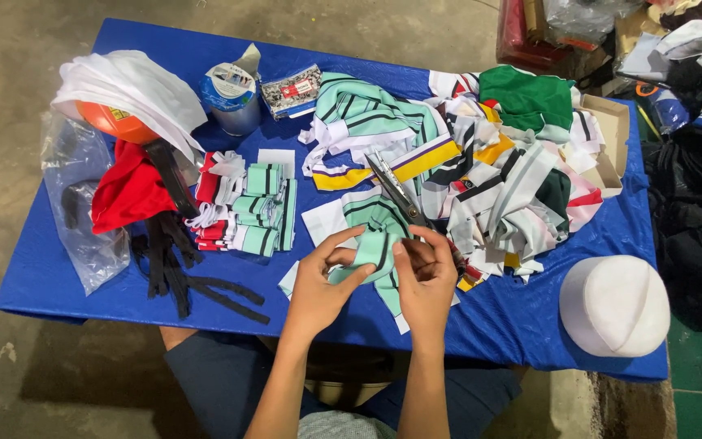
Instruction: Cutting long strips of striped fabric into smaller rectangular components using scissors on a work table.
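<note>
Scissors' handles [447, 248] behind right-hand fingers [416, 256]

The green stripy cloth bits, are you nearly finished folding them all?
Not nearly. A stack of folded strips already sits on the blue table. The left hand and right hand are holding one mint green strip together, with scissors lying just behind. A big heap of striped scraps still looks unsorted.

One scissors [396, 193], one white cap [615, 305], one tape roll [231, 97], two hands [318, 280] [426, 276].
</note>
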